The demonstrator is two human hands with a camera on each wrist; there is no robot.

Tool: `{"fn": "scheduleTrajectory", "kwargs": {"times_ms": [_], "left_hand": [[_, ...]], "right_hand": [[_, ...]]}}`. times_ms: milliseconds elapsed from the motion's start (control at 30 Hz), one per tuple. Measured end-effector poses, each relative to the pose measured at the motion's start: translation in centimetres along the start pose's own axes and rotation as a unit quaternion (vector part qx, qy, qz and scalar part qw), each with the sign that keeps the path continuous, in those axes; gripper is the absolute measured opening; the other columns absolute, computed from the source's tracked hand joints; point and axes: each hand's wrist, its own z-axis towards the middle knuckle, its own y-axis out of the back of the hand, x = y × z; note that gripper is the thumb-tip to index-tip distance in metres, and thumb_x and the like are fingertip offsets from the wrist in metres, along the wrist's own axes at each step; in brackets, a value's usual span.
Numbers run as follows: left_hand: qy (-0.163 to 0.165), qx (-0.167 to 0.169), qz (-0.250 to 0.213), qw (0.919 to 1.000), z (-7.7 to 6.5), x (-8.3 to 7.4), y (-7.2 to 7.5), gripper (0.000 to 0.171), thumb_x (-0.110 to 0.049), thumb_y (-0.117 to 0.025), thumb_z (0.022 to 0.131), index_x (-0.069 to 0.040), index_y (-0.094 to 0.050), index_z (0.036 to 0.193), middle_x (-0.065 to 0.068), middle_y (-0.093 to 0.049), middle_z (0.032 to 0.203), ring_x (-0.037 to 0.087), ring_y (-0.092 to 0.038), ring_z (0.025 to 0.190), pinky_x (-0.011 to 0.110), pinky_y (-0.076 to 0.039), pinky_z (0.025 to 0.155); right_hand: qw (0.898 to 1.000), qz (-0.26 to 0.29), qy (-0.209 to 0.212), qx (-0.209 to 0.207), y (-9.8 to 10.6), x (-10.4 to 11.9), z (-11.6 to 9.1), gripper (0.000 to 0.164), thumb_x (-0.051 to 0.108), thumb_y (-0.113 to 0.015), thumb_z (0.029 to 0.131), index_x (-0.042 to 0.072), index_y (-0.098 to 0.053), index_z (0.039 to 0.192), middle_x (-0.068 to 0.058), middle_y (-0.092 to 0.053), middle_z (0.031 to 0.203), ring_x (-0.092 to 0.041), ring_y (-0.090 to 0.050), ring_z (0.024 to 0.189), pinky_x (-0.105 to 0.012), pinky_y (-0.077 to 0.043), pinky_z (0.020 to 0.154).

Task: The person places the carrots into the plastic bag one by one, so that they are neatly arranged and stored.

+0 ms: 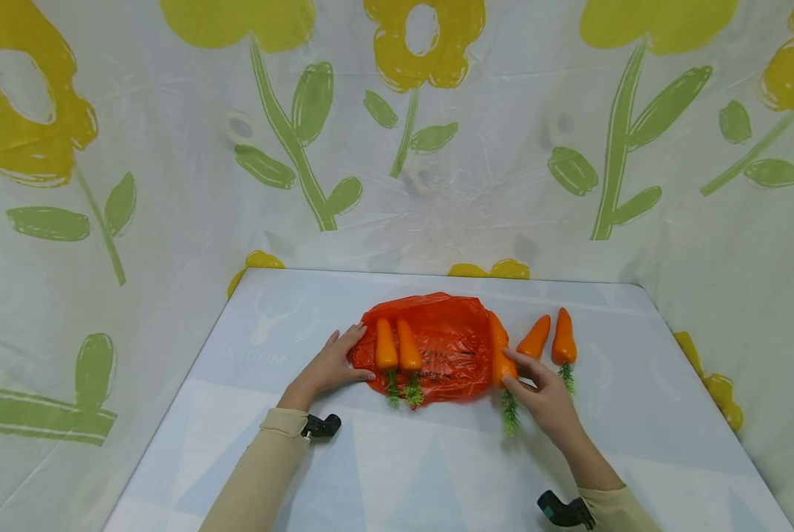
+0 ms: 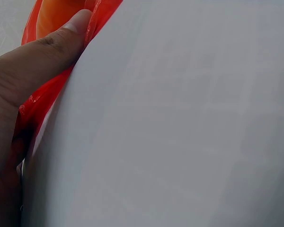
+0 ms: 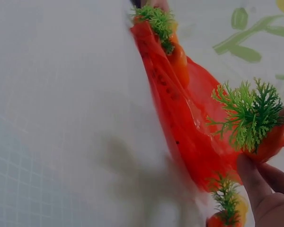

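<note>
A red plastic bag (image 1: 453,332) lies spread on the table. Two toy carrots (image 1: 385,343) with green tops rest side by side on its left part. At the bag's left edge, my left hand (image 1: 329,367) holds the plastic between thumb and fingers; the left wrist view shows the thumb (image 2: 54,52) against the red film, most fingers hidden. My right hand (image 1: 548,397) pinches another carrot (image 1: 498,340) near its thick end, over the bag's right edge. Its leafy top (image 3: 248,113) points toward the camera in the right wrist view.
Two more carrots, a tilted one (image 1: 535,338) and an upright-pointing one (image 1: 564,338), lie on the table (image 1: 397,473) right of the bag. A flower-print sheet (image 1: 490,199) hangs behind and at both sides. Each wrist wears a black camera (image 1: 322,425).
</note>
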Motion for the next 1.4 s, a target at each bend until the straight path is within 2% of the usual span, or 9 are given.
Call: {"fn": "scheduleTrajectory", "kwargs": {"times_ms": [233, 467, 700, 933, 1400], "left_hand": [[-0.001, -0.001, 0.002, 1.0, 0.0, 0.0, 0.1, 0.105, -0.048, -0.084, 0.081, -0.008, -0.029, 0.161, 0.013, -0.027, 0.166, 0.03, -0.02, 0.155, 0.05, -0.005, 0.126], [-0.007, 0.001, 0.001, 1.0, 0.0, 0.0, 0.1, 0.105, -0.048, -0.084, 0.081, -0.007, -0.03, 0.16, 0.013, -0.028, 0.166, 0.03, -0.02, 0.155, 0.05, -0.004, 0.127], [-0.009, -0.003, 0.0, 1.0, 0.0, 0.0, 0.1, 0.105, -0.048, -0.084, 0.081, -0.006, -0.03, 0.16, 0.013, -0.028, 0.166, 0.029, -0.02, 0.155, 0.05, -0.004, 0.127], [-0.009, -0.001, 0.003, 1.0, 0.1, 0.1, 0.0, 0.106, -0.048, -0.084, 0.081, -0.007, -0.029, 0.161, 0.012, -0.027, 0.166, 0.029, -0.02, 0.155, 0.048, -0.003, 0.127], [-0.001, 0.002, 0.003, 1.0, 0.1, 0.1, 0.0, 0.105, -0.047, -0.085, 0.081, -0.008, -0.029, 0.161, 0.012, -0.026, 0.166, 0.028, -0.019, 0.155, 0.049, -0.003, 0.127]], "right_hand": [[1.0, -0.014, -0.015, 0.002, -0.8, 0.0, 0.3, 0.048, 0.022, -0.071, 0.098, 0.01, -0.06, 0.143, -0.013, -0.06, 0.139, -0.015, -0.059, 0.117, -0.013, -0.051, 0.091], [1.0, -0.002, -0.015, 0.013, -1.8, -0.3, 0.8, 0.046, 0.021, -0.071, 0.098, 0.009, -0.061, 0.141, -0.014, -0.06, 0.137, -0.012, -0.059, 0.116, -0.015, -0.051, 0.092], [1.0, 0.0, -0.015, 0.017, -2.4, -0.3, 1.1, 0.046, 0.022, -0.071, 0.098, 0.01, -0.061, 0.141, -0.014, -0.06, 0.138, -0.029, -0.058, 0.121, -0.015, -0.051, 0.092], [1.0, 0.009, -0.013, 0.017, -3.2, -0.3, 1.2, 0.045, 0.018, -0.071, 0.097, 0.006, -0.062, 0.139, -0.017, -0.062, 0.135, -0.023, -0.06, 0.115, -0.015, -0.052, 0.091], [0.999, 0.015, -0.019, 0.031, -4.7, -0.4, 1.9, 0.045, 0.021, -0.072, 0.097, 0.01, -0.063, 0.139, -0.015, -0.061, 0.137, -0.03, -0.058, 0.117, -0.017, -0.052, 0.092]]}}
